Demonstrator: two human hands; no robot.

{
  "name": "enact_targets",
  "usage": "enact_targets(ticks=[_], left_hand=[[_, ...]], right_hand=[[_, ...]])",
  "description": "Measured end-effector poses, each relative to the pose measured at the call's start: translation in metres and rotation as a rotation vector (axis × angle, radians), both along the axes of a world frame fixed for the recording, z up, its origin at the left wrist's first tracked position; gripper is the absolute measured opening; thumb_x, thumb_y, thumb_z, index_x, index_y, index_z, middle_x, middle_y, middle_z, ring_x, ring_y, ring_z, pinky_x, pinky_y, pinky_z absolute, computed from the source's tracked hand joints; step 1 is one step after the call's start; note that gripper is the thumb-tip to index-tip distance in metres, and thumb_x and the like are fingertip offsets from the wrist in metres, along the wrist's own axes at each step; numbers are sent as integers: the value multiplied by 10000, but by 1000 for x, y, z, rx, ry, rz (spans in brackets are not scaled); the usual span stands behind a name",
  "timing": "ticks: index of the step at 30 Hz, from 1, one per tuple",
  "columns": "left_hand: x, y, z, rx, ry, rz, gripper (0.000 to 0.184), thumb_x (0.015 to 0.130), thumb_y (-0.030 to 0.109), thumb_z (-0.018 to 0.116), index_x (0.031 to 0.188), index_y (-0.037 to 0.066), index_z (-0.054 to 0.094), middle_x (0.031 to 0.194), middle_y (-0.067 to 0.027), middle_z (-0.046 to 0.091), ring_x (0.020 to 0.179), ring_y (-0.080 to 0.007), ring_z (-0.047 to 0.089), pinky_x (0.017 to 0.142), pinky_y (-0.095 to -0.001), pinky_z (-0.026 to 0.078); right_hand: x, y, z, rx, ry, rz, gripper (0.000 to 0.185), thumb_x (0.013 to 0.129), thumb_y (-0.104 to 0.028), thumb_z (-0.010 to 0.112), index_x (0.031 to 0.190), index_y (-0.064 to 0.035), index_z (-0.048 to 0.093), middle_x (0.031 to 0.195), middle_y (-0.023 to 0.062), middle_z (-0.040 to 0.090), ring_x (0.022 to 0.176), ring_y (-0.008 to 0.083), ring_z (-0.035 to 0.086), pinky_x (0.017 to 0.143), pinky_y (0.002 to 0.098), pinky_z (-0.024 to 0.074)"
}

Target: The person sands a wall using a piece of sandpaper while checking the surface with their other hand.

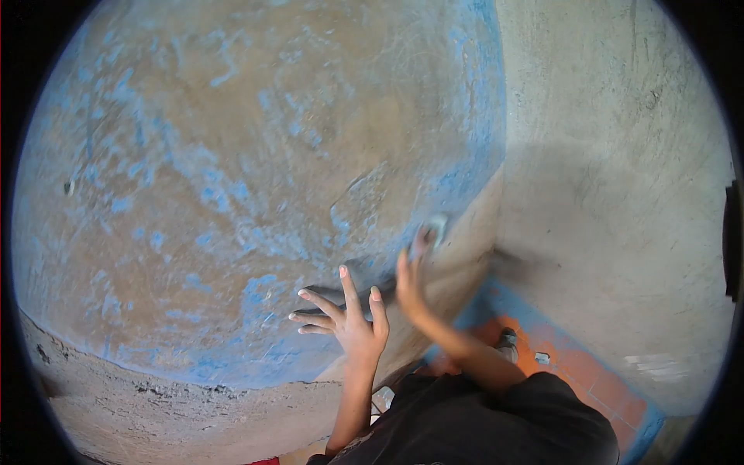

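Observation:
Fingers spread, my left hand (355,322) rests against the worn blue-and-brown wall (256,155), with nothing in it. To its right and slightly higher, my right hand (412,275) is closed around a small pale object (436,230), blurred by motion, at the wall's blue painted edge. What the object is cannot be made out. Patches of blue paint and bare brown plaster cover the surface around both hands.
A plain grey wall (612,194) meets the painted one at a corner on the right. Below lies an orange tiled floor (601,380) with a blue border, a small white piece (542,358) and a shoe (508,341). A rough ledge (155,411) runs along the lower left.

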State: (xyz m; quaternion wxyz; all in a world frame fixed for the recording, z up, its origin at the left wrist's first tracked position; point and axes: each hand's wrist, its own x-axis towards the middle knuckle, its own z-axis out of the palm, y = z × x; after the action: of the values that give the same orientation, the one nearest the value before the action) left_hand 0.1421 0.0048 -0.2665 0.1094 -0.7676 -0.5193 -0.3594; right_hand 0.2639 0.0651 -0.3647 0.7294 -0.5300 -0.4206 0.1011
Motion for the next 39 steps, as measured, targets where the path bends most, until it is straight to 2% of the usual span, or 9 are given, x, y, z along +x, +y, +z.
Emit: enact_targets(ticks=[4, 9, 13, 18, 21, 26, 29, 34, 39], left_hand=[[49, 17, 4, 10, -25, 7, 650, 960, 453, 578, 1557, 262, 405, 1616, -337, -169, 1322, -685, -333, 877, -880, -134], [112, 32, 18, 58, -63, 51, 644, 960, 462, 572, 1556, 283, 404, 1616, -335, -174, 1323, -692, -322, 871, -883, -138], [147, 46, 46, 89, -20, 111, 604, 977, 418, 556, 1549, 287, 417, 1619, -344, -138, 1342, -689, -296, 903, -865, -154], [160, 48, 111, 237, 170, 239, 540, 1008, 373, 512, 1533, 263, 451, 1663, -276, -5, 1456, -583, -200, 1043, -759, -173], [157, 51, 151, 347, 235, 276, 519, 1008, 360, 520, 1513, 247, 485, 1674, -216, 115, 1509, -522, -90, 1117, -697, -133], [140, 46, 210, 394, 285, 332, 510, 1008, 368, 524, 1509, 274, 488, 1672, -152, 197, 1534, -470, -2, 1160, -663, -74], [127, 41, 236, 435, 295, 330, 514, 1012, 392, 506, 1516, 295, 474, 1671, -123, 219, 1541, -441, 34, 1170, -663, -25], [81, 33, 272, 544, 235, 355, 516, 1011, 386, 503, 1520, 306, 465, 1662, -97, 253, 1539, -414, 106, 1183, -650, 61], [13, 22, 286, 644, 224, 406, 507, 1010, 373, 514, 1512, 312, 475, 1646, -90, 295, 1533, -384, 164, 1198, -609, 103]], right_hand=[[14, -17, -11, -39, -260, 38, 763, 1034, -329, 470, 1558, 99, 117, 1583, 421, -47, 1475, 591, -47, 1183, 645, 21], [170, 29, 82, 60, -323, -102, 789, 1014, -352, 496, 1574, 65, 128, 1593, 408, -9, 1478, 587, -12, 1180, 646, 57], [210, 14, 136, 358, -1201, 128, 713, 1016, -362, 486, 1544, 68, 275, 1588, 396, 122, 1477, 567, 116, 1175, 650, 78], [248, 39, 205, 383, -689, -238, 670, 892, -475, 624, 1497, -214, 500, 1510, 241, 454, 1433, 436, 380, 1121, 630, 292], [256, 19, 236, 308, -1199, 183, 618, 962, -404, 558, 1495, -99, 482, 1509, 267, 445, 1423, 461, 381, 1129, 647, 262], [262, 46, 298, 343, -956, -403, 698, 885, -321, 651, 1537, -204, 433, 1520, 218, 459, 1425, 369, 419, 1163, 568, 281], [221, 25, 306, 449, -1282, -97, 673, 935, -288, 604, 1562, -181, 382, 1563, 228, 395, 1459, 371, 365, 1186, 567, 248], [212, 38, 379, 524, -1081, -367, 755, 862, -256, 670, 1555, -152, 389, 1572, 221, 382, 1452, 367, 378, 1182, 517, 300], [161, 22, 386, 600, -1306, -125, 631, 964, -242, 583, 1553, -135, 384, 1613, 203, 311, 1470, 390, 329, 1174, 528, 308]])
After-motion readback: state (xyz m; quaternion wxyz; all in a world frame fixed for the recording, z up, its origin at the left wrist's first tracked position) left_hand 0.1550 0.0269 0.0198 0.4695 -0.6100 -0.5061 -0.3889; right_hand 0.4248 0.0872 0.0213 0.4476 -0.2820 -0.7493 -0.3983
